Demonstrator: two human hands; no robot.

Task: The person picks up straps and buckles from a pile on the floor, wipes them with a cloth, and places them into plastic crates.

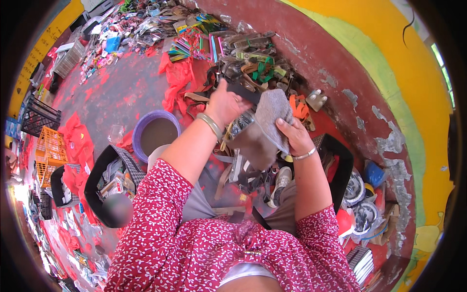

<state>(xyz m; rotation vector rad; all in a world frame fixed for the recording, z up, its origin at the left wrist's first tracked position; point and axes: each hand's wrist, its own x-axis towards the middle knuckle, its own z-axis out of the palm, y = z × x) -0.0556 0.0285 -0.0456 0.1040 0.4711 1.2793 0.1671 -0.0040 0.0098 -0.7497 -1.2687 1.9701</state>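
My right hand (292, 136) is closed on a grey cloth (273, 113) with a fuzzy texture, thumb on its near side. To its left, my left hand (226, 104) has its fingers at a short black strap (243, 92), which runs toward the cloth. These fingers are slightly smeared, but they appear curled at the strap. Under the cloth is a blurred brown patch (254, 145) that I cannot make out. Beyond both hands lies a heap of dirty belts and straps (250, 65), with an orange strap (299, 107) at its right.
A purple bucket (140, 141) of murky water stands left of my knees. Black-rimmed bins (92, 182) flank me. Orange crates (48, 153) and a black crate (41, 117) stand far left. Colourful goods (194, 46) lie near the peeling wall (335, 63). Wrapped wheels (364, 216) sit at the right.
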